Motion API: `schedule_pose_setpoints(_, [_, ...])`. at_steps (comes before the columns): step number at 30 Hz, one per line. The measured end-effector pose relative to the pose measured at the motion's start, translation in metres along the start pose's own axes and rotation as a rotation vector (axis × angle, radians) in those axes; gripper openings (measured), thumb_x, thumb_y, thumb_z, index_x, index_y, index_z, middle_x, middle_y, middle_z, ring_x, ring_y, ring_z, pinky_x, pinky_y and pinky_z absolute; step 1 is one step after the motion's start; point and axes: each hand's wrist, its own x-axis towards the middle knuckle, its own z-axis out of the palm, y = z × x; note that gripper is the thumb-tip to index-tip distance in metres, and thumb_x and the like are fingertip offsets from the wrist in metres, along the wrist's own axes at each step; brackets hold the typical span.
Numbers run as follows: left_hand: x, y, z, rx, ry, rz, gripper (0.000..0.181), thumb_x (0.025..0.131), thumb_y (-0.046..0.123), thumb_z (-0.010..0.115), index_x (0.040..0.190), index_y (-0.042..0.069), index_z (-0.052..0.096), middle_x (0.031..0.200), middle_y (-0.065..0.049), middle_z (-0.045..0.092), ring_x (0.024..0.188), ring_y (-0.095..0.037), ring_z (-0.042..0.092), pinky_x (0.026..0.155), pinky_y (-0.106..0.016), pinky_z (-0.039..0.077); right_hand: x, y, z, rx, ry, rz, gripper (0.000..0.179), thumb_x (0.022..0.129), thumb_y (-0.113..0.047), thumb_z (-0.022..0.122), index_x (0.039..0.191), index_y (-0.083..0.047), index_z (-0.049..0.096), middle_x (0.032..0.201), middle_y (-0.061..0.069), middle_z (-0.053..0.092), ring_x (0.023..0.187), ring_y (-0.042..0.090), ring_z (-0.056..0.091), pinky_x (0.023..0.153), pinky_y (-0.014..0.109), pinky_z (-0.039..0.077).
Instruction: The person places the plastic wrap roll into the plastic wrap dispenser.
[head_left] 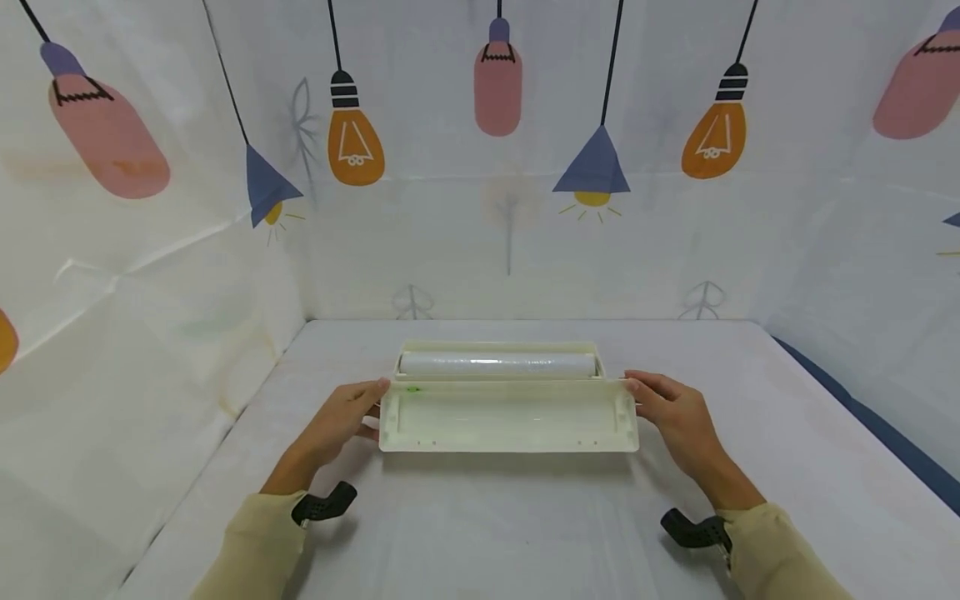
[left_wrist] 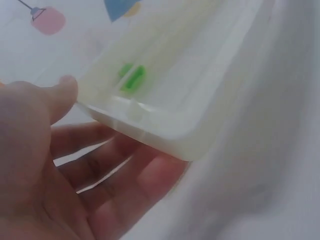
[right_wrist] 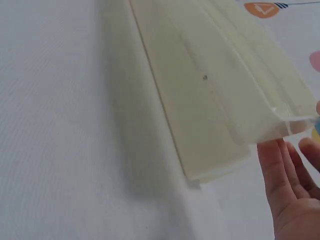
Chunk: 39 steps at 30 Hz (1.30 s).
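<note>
A cream plastic cling film dispenser (head_left: pixel 498 345) lies across the middle of the table, its lid (head_left: pixel 510 417) swung out toward me. Inside the box rests a shiny roll of cling film (head_left: pixel 498 364). My left hand (head_left: pixel 341 421) holds the lid's left end, thumb at the upper corner and fingers spread beneath, as the left wrist view shows. A green slider (left_wrist: pixel 134 79) sits near that end. At the opposite end my right hand (head_left: pixel 678 421) grips the lid with its thumb near the upper edge and fingers underneath; part of that hand is cut off in the right wrist view.
A white cloth covers the table (head_left: pixel 510 525). Behind and beside it hang white sheets (head_left: pixel 450 225) printed with lamps and bulbs. Each wrist carries a black camera mount (head_left: pixel 324 503), and a dark blue strip (head_left: pixel 877 425) runs along the right edge.
</note>
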Motion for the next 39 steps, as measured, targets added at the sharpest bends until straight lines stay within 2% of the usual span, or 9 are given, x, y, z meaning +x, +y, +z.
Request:
schedule_pose_setpoints(4, [0.003, 0.007, 0.000, 0.007, 0.023, 0.092, 0.059, 0.105, 0.046, 0.049, 0.135, -0.004, 0.059, 0.120, -0.019, 0.064, 0.102, -0.028, 0.063, 0.074, -0.040, 0.060, 0.009, -0.008, 0.000, 0.167, 0.008, 0.088, 0.071, 0.099, -0.047, 0.060, 0.140, 0.011, 0.051, 0.140, 0.020, 0.053, 0.112, 0.005, 0.060, 0.090, 0.017, 0.050])
schedule_pose_setpoints(8, [0.006, 0.015, 0.000, 0.001, 0.077, 0.182, 0.055, 0.106, 0.042, 0.050, 0.135, -0.004, 0.059, 0.120, -0.021, 0.064, 0.102, -0.031, 0.064, 0.073, -0.038, 0.060, 0.016, -0.018, -0.001, 0.278, 0.002, 0.089, 0.070, 0.100, -0.042, 0.060, 0.141, 0.014, 0.047, 0.132, 0.013, 0.057, 0.108, 0.006, 0.061, 0.088, 0.020, 0.052])
schedule_pose_setpoints(10, [0.008, 0.021, -0.001, -0.008, 0.096, 0.230, 0.053, 0.106, 0.041, 0.050, 0.136, -0.002, 0.060, 0.121, -0.020, 0.064, 0.103, -0.031, 0.064, 0.073, -0.038, 0.060, 0.019, -0.023, -0.003, 0.258, -0.015, 0.073, 0.071, 0.101, -0.045, 0.057, 0.145, 0.009, 0.045, 0.130, 0.009, 0.058, 0.107, 0.009, 0.062, 0.086, 0.022, 0.054])
schedule_pose_setpoints(15, [0.015, 0.035, -0.007, 0.004, 0.097, 0.317, 0.052, 0.106, 0.039, 0.050, 0.141, 0.001, 0.057, 0.131, -0.018, 0.061, 0.113, -0.033, 0.062, 0.080, -0.036, 0.059, 0.028, -0.037, -0.009, 0.172, -0.074, 0.086, 0.072, 0.102, -0.054, 0.049, 0.156, -0.008, 0.037, 0.144, 0.018, 0.049, 0.117, 0.022, 0.060, 0.086, 0.033, 0.057])
schedule_pose_setpoints(20, [0.023, 0.036, -0.011, 0.025, 0.091, 0.355, 0.053, 0.106, 0.039, 0.051, 0.147, 0.006, 0.051, 0.141, -0.011, 0.057, 0.123, -0.030, 0.057, 0.088, -0.038, 0.057, 0.032, -0.039, -0.008, 0.233, -0.088, 0.090, 0.069, 0.103, -0.052, 0.048, 0.157, -0.012, 0.035, 0.150, 0.021, 0.043, 0.124, 0.027, 0.056, 0.088, 0.038, 0.056])
schedule_pose_setpoints(24, [0.028, 0.035, -0.011, 0.029, 0.066, 0.366, 0.051, 0.106, 0.038, 0.051, 0.151, 0.016, 0.047, 0.149, -0.004, 0.050, 0.131, -0.027, 0.052, 0.095, -0.045, 0.053, 0.036, -0.039, -0.004, 0.284, -0.027, 0.039, 0.066, 0.103, -0.048, 0.050, 0.156, -0.009, 0.037, 0.151, 0.021, 0.042, 0.131, 0.034, 0.049, 0.092, 0.037, 0.054])
schedule_pose_setpoints(28, [0.030, 0.036, -0.011, 0.047, 0.043, 0.354, 0.051, 0.107, 0.040, 0.048, 0.154, 0.022, 0.040, 0.156, 0.000, 0.041, 0.132, -0.027, 0.051, 0.097, -0.044, 0.051, 0.040, -0.040, 0.002, 0.339, 0.040, 0.002, 0.063, 0.103, -0.040, 0.055, 0.153, -0.005, 0.040, 0.151, 0.018, 0.041, 0.135, 0.038, 0.044, 0.100, 0.045, 0.048])
schedule_pose_setpoints(33, [0.029, 0.036, -0.010, 0.040, 0.028, 0.369, 0.054, 0.108, 0.038, 0.046, 0.157, 0.019, 0.033, 0.159, -0.006, 0.036, 0.131, -0.030, 0.053, 0.099, -0.039, 0.049, 0.043, -0.039, 0.007, 0.466, 0.067, -0.023, 0.064, 0.102, -0.035, 0.061, 0.150, 0.002, 0.040, 0.150, 0.018, 0.039, 0.134, 0.034, 0.044, 0.106, 0.048, 0.040])
schedule_pose_setpoints(39, [0.033, 0.035, -0.006, -0.032, 0.043, 0.414, 0.056, 0.108, 0.034, 0.048, 0.157, 0.010, 0.034, 0.159, -0.006, 0.035, 0.139, -0.027, 0.043, 0.102, -0.038, 0.046, 0.043, -0.032, 0.009, 0.503, 0.043, -0.066, 0.064, 0.103, -0.029, 0.058, 0.151, 0.006, 0.035, 0.155, 0.019, 0.033, 0.140, 0.033, 0.039, 0.108, 0.042, 0.038])
